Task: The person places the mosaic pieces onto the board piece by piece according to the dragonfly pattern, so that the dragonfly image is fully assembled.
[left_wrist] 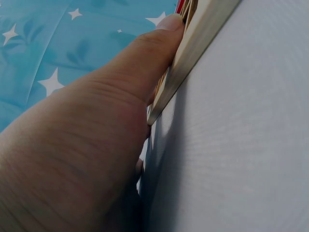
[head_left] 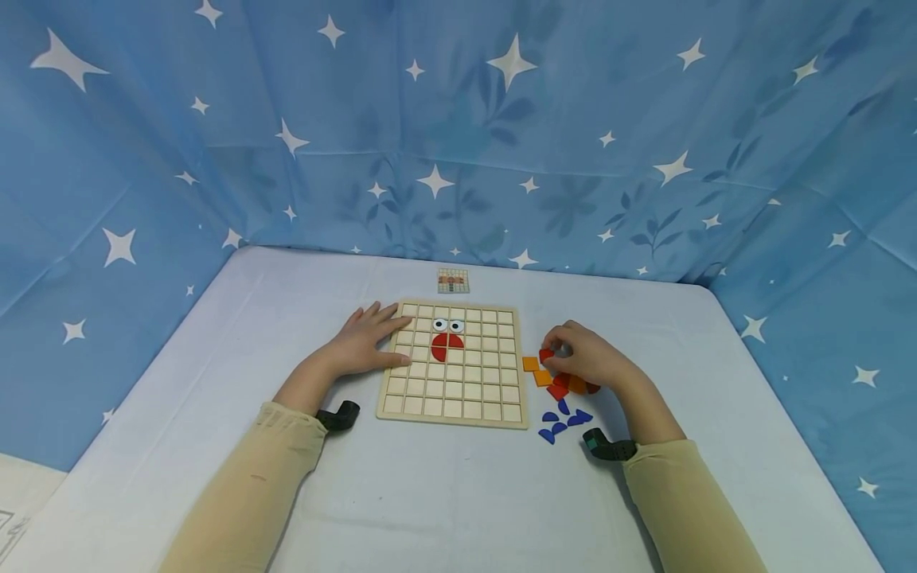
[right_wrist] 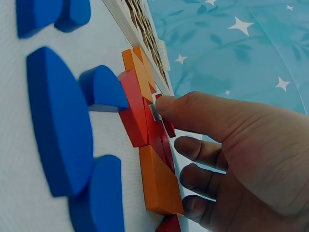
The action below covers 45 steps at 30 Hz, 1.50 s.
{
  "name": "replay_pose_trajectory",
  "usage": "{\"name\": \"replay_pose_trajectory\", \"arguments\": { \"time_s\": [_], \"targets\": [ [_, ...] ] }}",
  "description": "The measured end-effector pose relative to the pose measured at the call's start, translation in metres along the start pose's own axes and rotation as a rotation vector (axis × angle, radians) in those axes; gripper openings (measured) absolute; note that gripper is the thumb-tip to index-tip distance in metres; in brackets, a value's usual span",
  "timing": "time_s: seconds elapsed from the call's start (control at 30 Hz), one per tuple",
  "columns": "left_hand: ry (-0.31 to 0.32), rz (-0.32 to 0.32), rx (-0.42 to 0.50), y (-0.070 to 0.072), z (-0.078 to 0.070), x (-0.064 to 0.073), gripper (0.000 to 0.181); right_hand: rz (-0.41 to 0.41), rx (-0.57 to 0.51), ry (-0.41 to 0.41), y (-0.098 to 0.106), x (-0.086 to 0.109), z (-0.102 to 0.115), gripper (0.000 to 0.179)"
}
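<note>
A square wooden grid board (head_left: pixel 453 422) lies on the white table, with two round eye pieces (head_left: pixel 448 325) and several red curved pieces (head_left: pixel 447 347) set in its upper middle. My left hand (head_left: pixel 364 341) rests at the board's left edge, fingers spread and thumb on the rim, as the left wrist view also shows. Right of the board, my right hand (head_left: pixel 589 355) pinches a small red piece (head_left: pixel 546 356) between thumb and forefinger; its far side is hidden. Under and beside this hand lie orange squares (head_left: pixel 530 364) and more red pieces (head_left: pixel 556 392).
Several blue rounded pieces (right_wrist: pixel 60 123) lie loosely nearer the right wrist. A small picture card (head_left: pixel 454 281) lies behind the board. Blue star-patterned curtain (head_left: pixel 458 143) encloses the table's back and sides.
</note>
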State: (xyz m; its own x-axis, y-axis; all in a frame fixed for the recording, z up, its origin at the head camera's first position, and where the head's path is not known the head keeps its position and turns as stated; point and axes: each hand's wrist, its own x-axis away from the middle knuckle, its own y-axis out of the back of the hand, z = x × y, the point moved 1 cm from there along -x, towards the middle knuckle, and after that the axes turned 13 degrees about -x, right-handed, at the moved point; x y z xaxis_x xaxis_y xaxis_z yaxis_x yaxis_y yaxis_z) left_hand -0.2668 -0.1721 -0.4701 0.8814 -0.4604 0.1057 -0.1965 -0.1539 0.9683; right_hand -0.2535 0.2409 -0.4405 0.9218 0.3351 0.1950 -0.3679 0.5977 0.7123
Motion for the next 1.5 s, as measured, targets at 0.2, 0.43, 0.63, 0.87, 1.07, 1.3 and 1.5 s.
{"name": "replay_pose_trajectory", "arguments": {
  "time_s": [0.2,0.43,0.63,0.87,1.07,1.3,1.5],
  "targets": [
    [0.0,-0.003,0.002,-0.002,0.002,0.0,0.086,-0.022,0.01,0.014,0.002,0.001,0.005,0.025],
    [-0.01,-0.012,0.007,-0.002,0.001,0.001,0.087,-0.032,0.016,0.04,0.001,0.002,0.02,0.024],
    [-0.002,-0.007,0.0,-0.002,0.002,0.002,0.086,-0.015,0.005,0.088,-0.004,-0.001,0.037,0.022],
    [-0.007,-0.007,0.008,0.0,0.0,0.002,0.086,0.005,0.018,0.128,-0.013,-0.011,0.058,0.021],
    [-0.009,-0.006,0.005,0.001,-0.001,0.002,0.085,0.033,0.004,0.143,-0.024,-0.021,0.073,0.02],
    [-0.009,-0.01,0.002,0.002,-0.001,0.002,0.085,0.043,-0.005,0.17,-0.042,-0.034,0.087,0.018],
    [-0.008,-0.008,0.004,0.003,-0.001,0.002,0.085,0.063,-0.007,0.238,-0.058,-0.042,0.098,0.02]
  ]
}}
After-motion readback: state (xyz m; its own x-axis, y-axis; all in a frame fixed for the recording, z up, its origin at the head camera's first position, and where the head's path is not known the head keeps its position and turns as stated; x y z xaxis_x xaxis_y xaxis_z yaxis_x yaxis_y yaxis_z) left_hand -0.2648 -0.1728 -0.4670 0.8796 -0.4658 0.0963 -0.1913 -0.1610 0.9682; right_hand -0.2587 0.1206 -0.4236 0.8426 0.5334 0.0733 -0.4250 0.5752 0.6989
